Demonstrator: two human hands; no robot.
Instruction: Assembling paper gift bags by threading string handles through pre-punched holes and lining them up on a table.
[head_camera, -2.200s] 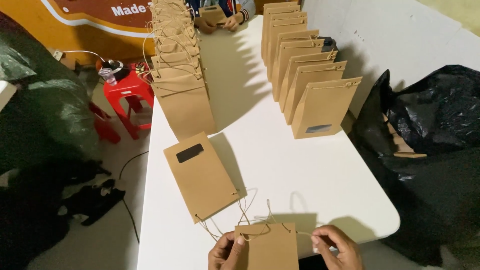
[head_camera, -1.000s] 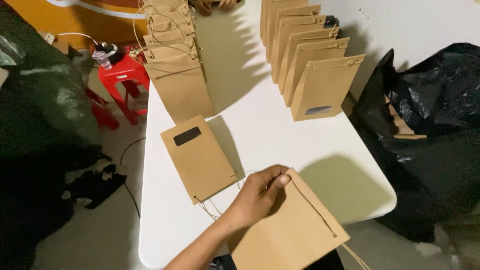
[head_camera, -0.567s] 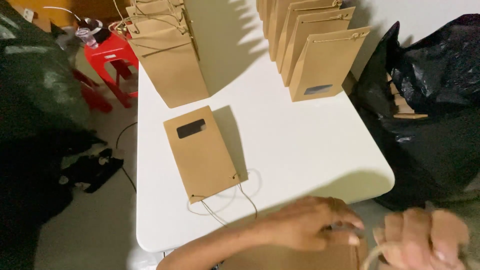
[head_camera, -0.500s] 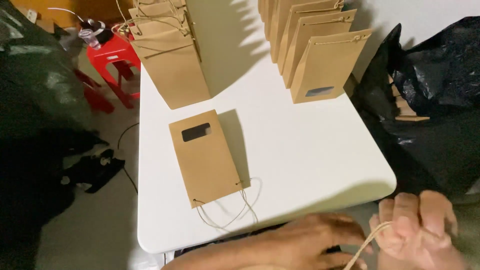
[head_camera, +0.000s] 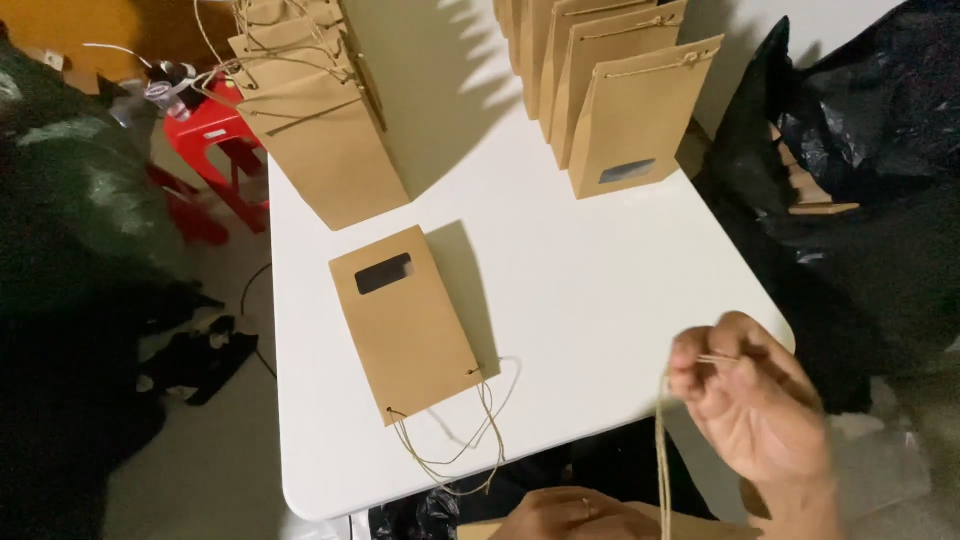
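Observation:
My right hand (head_camera: 752, 405) is raised over the table's near right corner, fingers pinched on a thin brown string (head_camera: 661, 450) that runs straight down. My left hand (head_camera: 565, 513) is at the bottom edge, pressed on a brown paper bag (head_camera: 690, 524) that barely shows below the table edge. A flat brown paper bag (head_camera: 405, 320) with a small dark window lies on the white table (head_camera: 600, 280), its string handles (head_camera: 460, 440) looped toward me.
Two rows of standing brown paper bags run up the table, a left row (head_camera: 320, 140) and a right row (head_camera: 625, 110). A red stool (head_camera: 215, 130) stands left of the table. Black plastic bags (head_camera: 870, 150) are piled at the right, dark clutter on the left floor.
The bag I held has dropped below the near table edge. My right hand has risen, pulling the string taut. The flat bag on the table has not moved.

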